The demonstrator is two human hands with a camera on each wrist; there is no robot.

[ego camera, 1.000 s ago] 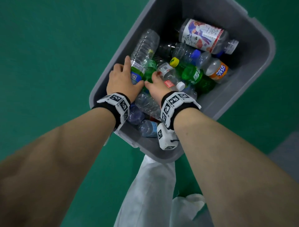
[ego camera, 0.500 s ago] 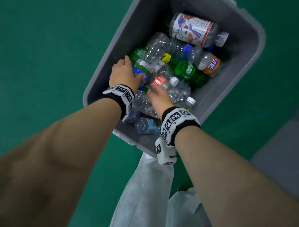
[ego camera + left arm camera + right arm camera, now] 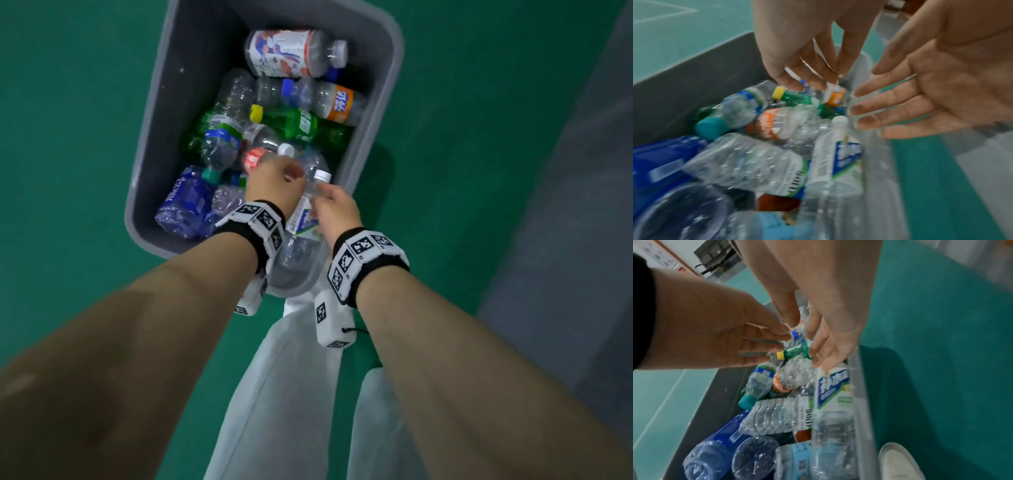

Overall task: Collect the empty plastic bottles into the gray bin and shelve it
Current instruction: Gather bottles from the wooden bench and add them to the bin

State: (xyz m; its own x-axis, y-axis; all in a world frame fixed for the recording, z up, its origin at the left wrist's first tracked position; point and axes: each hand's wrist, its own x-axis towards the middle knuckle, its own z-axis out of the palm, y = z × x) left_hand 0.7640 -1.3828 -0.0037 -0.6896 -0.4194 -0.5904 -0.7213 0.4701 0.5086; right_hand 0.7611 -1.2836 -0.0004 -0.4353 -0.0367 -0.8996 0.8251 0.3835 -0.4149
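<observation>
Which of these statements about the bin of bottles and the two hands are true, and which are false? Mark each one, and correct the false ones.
1. The gray bin stands on a green floor. True.
2. The green bottle has a red cap. False: its cap is yellow.
3. The left hand grips a bottle. False: in the left wrist view its fingers hang loosely over the pile and hold nothing.
4. The right hand has its fingers spread and holds nothing. True.
5. The dark blue bottle lies at the far end of the bin. False: it lies at the near end, by the person's wrists.
6. A white-capped bottle with a blue and white label lies along the bin's right wall. True.
</observation>
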